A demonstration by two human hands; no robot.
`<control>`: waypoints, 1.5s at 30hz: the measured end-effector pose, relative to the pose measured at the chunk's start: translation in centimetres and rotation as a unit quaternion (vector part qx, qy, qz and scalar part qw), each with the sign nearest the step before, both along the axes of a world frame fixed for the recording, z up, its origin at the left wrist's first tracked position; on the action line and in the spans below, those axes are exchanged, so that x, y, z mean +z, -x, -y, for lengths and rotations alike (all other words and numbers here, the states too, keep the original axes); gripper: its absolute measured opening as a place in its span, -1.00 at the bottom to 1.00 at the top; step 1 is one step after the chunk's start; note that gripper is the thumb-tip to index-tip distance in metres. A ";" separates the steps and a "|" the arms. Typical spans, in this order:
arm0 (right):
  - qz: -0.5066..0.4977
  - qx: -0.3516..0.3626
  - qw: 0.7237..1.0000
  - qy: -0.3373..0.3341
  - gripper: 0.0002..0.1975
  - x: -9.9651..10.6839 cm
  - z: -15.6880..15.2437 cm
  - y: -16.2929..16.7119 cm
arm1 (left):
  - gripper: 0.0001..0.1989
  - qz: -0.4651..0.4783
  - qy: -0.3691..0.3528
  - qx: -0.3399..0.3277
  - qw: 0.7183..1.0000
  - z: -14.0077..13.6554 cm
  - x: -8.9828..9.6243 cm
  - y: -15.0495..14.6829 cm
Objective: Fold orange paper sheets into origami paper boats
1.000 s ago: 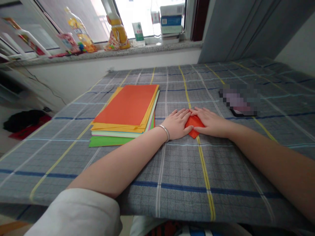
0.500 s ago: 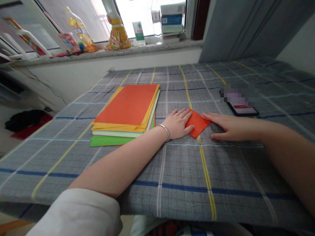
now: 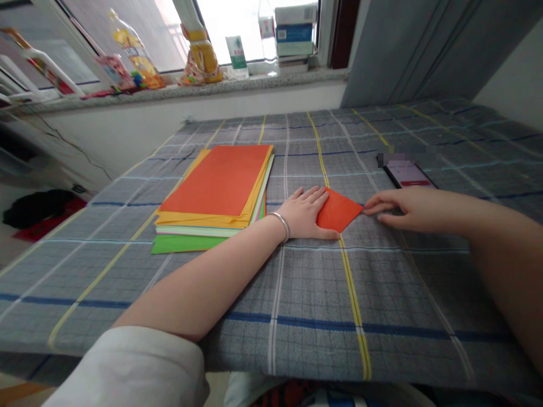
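A small piece of folded orange paper (image 3: 339, 210) lies on the checked cloth with a corner toward the right. My left hand (image 3: 306, 213), a silver bangle at its wrist, rests flat across the paper's left side, fingers stretched out and thumb along the lower edge. At the paper's right corner, my right hand (image 3: 392, 208) has its fingertips touching or just beside the tip. Its fingers are slightly bent, and a gap shows between thumb and forefinger.
To the left lies a stack of coloured paper sheets (image 3: 218, 181), orange on top. A phone (image 3: 409, 172) sits behind my right hand, partly covered by it. The checked cloth (image 3: 314, 294) spreads over the table. Bottles, a tube and boxes (image 3: 294, 33) line the window sill.
My right hand has slid rightward off the paper's surface to its right corner, its fingers more bent. My left thumb has shifted to the paper's lower edge; the left hand otherwise stays put.
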State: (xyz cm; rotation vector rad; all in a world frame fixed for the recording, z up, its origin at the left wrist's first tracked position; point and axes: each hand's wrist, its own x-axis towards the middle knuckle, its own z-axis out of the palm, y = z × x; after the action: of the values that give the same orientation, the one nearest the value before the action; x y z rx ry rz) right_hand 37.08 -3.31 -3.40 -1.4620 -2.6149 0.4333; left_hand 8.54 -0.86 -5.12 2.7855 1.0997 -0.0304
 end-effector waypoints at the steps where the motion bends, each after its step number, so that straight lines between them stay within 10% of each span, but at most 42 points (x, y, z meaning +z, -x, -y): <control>1: 0.004 -0.035 0.999 -0.030 -0.75 -0.1 0.0 0.3 | 0.08 0.000 -0.003 -0.001 1.000 0.0 0.0 0.0; 4: 0.010 -0.086 0.983 -0.160 -0.84 -0.3 0.1 1.9 | 0.10 -0.008 -0.004 0.000 1.000 0.0 0.0 0.0; 6: -0.037 0.011 0.979 -0.201 -0.80 -0.6 0.2 3.2 | 0.13 -0.015 0.001 0.001 1.000 0.0 0.0 0.0; 13: -0.065 0.145 0.975 -0.155 -0.76 -1.9 0.5 5.1 | 0.20 0.044 0.022 -0.039 0.998 -0.7 -0.5 1.1; 21: -0.049 0.142 0.976 -0.156 -0.77 -1.8 0.3 4.3 | -0.83 0.139 -0.057 -0.157 0.976 -0.5 0.6 3.6; 31: -0.044 0.167 0.964 -0.200 -0.63 -1.9 1.4 5.8 | -0.69 0.065 -0.164 -0.208 0.962 0.1 0.4 3.4; 45: -0.033 0.156 0.969 -0.189 -0.74 -1.9 1.1 5.8 | -0.77 0.115 -0.099 -0.159 0.976 0.0 0.6 3.3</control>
State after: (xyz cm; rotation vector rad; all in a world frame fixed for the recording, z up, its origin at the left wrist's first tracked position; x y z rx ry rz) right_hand 31.24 -4.43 -5.33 -0.9088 -2.6851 0.0005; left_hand 5.23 -0.88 -4.55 3.0150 0.6272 0.3758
